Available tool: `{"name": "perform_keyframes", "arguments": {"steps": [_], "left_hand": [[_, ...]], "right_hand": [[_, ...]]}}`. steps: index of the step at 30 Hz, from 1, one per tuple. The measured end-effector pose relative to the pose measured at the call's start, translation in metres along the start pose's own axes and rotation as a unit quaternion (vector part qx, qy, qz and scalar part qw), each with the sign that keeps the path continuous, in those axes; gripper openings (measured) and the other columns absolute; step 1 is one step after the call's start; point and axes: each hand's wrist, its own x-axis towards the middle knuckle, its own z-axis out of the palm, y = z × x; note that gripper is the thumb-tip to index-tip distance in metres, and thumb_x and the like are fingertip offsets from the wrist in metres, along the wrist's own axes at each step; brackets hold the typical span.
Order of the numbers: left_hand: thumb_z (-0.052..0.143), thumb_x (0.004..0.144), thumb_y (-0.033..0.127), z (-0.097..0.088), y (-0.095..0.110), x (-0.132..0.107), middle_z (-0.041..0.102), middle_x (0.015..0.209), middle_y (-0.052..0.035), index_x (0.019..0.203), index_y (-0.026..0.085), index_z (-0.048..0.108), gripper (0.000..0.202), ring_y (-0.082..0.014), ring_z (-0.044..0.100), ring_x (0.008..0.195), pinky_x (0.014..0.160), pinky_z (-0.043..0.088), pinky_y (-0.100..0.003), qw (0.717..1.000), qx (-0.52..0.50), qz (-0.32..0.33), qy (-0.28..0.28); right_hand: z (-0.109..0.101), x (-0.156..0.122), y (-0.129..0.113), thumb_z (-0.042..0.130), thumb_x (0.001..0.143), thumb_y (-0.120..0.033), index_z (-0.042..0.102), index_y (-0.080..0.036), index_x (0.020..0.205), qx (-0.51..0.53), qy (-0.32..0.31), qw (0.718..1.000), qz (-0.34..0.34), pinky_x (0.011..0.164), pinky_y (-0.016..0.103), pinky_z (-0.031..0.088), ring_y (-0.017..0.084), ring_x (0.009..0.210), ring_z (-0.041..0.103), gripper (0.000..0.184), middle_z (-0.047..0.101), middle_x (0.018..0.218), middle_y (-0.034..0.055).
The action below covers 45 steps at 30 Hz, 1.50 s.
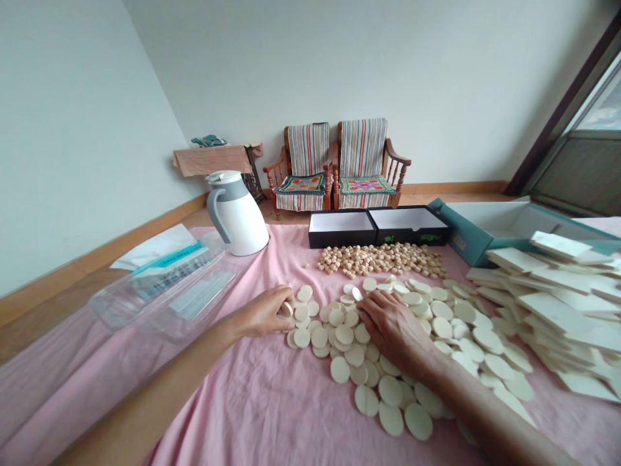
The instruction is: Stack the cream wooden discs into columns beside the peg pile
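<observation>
Many thin, pale round discs (344, 334), which look like wood, lie spread in an overlapping heap over the pink cloth. At the heap's left edge, my left hand (266, 313) is closed, its thumb and fingers curled round a small stack of discs (287, 309). My right hand (395, 327) reaches over the middle of the heap with its fingers bent down. One disc (357, 294) stands tilted against its fingertips, apparently pinched there. The back of the hand hides part of the grip and the discs beneath.
Small wooden beads (378, 260) lie in a band behind the discs. Beyond stand two black boxes (342, 238) and a teal box (470, 246). Square pale boards (563, 285) are piled at right. A white jug (245, 223) and clear plastic packaging (121, 298) are at left.
</observation>
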Motion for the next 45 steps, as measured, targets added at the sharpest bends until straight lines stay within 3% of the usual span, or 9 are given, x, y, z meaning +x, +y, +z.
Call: {"name": "perform_keyframes", "arguments": {"steps": [6, 9, 13, 18, 21, 25, 31, 37, 45], "left_hand": [[0.052, 0.07, 0.016, -0.001, 0.008, 0.005, 0.049, 0.064, 0.0034, 0.069, 0.016, 0.047, 0.005, -0.0113, 0.045, 0.061, 0.054, 0.028, -0.021, 1.0, -0.01, 0.018, -0.003], [0.056, 0.072, 0.019, -0.001, 0.015, 0.015, 0.055, 0.072, 0.0015, 0.077, 0.015, 0.051, 0.007, -0.0118, 0.05, 0.066, 0.058, 0.035, -0.021, 0.995, -0.089, 0.043, 0.026], [0.063, 0.075, 0.034, -0.008, 0.021, 0.024, 0.061, 0.102, -0.0069, 0.109, 0.015, 0.053, 0.04, -0.0163, 0.058, 0.088, 0.075, 0.045, -0.027, 0.975, -0.202, 0.089, 0.026], [0.077, 0.058, 0.048, -0.019, 0.003, 0.024, 0.051, 0.129, -0.0101, 0.127, 0.021, 0.047, 0.08, -0.0297, 0.046, 0.119, 0.1, 0.035, -0.04, 0.992, -0.005, 0.118, -0.043], [0.079, 0.051, 0.054, -0.014, -0.005, 0.023, 0.045, 0.133, -0.0142, 0.133, 0.019, 0.04, 0.097, -0.0349, 0.038, 0.124, 0.103, 0.031, -0.044, 0.988, 0.055, 0.119, -0.081], [0.077, 0.055, 0.055, -0.003, 0.001, 0.023, 0.046, 0.125, -0.0115, 0.131, 0.021, 0.043, 0.09, -0.0312, 0.042, 0.118, 0.098, 0.037, -0.039, 0.988, 0.055, 0.12, -0.081], [0.081, 0.045, 0.052, 0.006, 0.012, 0.019, 0.045, 0.107, -0.0061, 0.126, 0.022, 0.046, 0.093, -0.028, 0.046, 0.105, 0.089, 0.042, -0.034, 0.987, 0.078, 0.125, -0.072], [0.079, 0.054, 0.043, 0.011, 0.015, 0.018, 0.048, 0.1, -0.0033, 0.104, 0.02, 0.053, 0.061, -0.0228, 0.047, 0.096, 0.082, 0.041, -0.029, 0.986, 0.04, 0.154, -0.056], [0.078, 0.05, 0.041, 0.011, 0.025, 0.016, 0.046, 0.092, -0.0017, 0.092, 0.019, 0.054, 0.053, -0.0204, 0.046, 0.087, 0.072, 0.039, -0.026, 0.992, 0.05, 0.104, -0.057]], "right_hand": [[0.001, 0.0, 0.0, 0.042, 0.091, -0.018, 0.06, -0.017, 0.09, -0.004, 0.001, 1.0, -0.004, 0.078, 0.033, 0.034, 0.019, 0.084, 0.049, 0.018, 0.057, 0.087, 0.0052], [0.001, -0.001, 0.0, 0.042, 0.091, -0.018, 0.06, -0.017, 0.09, -0.004, 0.001, 1.0, -0.004, 0.078, 0.033, 0.034, 0.019, 0.084, 0.049, 0.018, 0.057, 0.087, 0.005], [0.002, 0.0, 0.001, 0.041, 0.091, -0.018, 0.059, -0.017, 0.089, -0.004, 0.003, 1.0, -0.005, 0.077, 0.032, 0.034, 0.019, 0.082, 0.048, 0.018, 0.056, 0.085, 0.0047], [0.003, 0.001, 0.002, 0.042, 0.091, -0.018, 0.059, -0.018, 0.09, -0.003, 0.006, 1.0, -0.004, 0.078, 0.033, 0.034, 0.019, 0.084, 0.048, 0.017, 0.057, 0.087, 0.0046], [0.003, 0.0, 0.001, 0.042, 0.091, -0.017, 0.059, -0.018, 0.09, 0.001, 0.007, 1.0, -0.004, 0.078, 0.032, 0.033, 0.018, 0.084, 0.049, 0.017, 0.057, 0.087, 0.0048], [0.001, -0.001, 0.0, 0.042, 0.091, -0.018, 0.059, -0.018, 0.087, 0.002, 0.001, 1.0, -0.003, 0.077, 0.032, 0.034, 0.018, 0.084, 0.049, 0.017, 0.057, 0.086, 0.0047], [0.002, 0.0, 0.0, 0.042, 0.091, -0.017, 0.058, -0.018, 0.085, 0.001, 0.003, 1.0, 0.004, 0.078, 0.032, 0.034, 0.018, 0.083, 0.049, 0.018, 0.057, 0.084, 0.0043], [0.001, 0.001, 0.0, 0.043, 0.089, -0.016, 0.059, -0.018, 0.087, 0.0, 0.011, 1.0, -0.007, 0.077, 0.032, 0.034, 0.018, 0.084, 0.05, 0.016, 0.057, 0.085, 0.005], [-0.004, -0.002, 0.004, 0.04, 0.089, -0.016, 0.059, -0.017, 0.085, 0.041, 0.06, 0.997, 0.02, 0.077, 0.031, 0.035, 0.018, 0.084, 0.051, 0.019, 0.06, 0.087, 0.0062]]}}
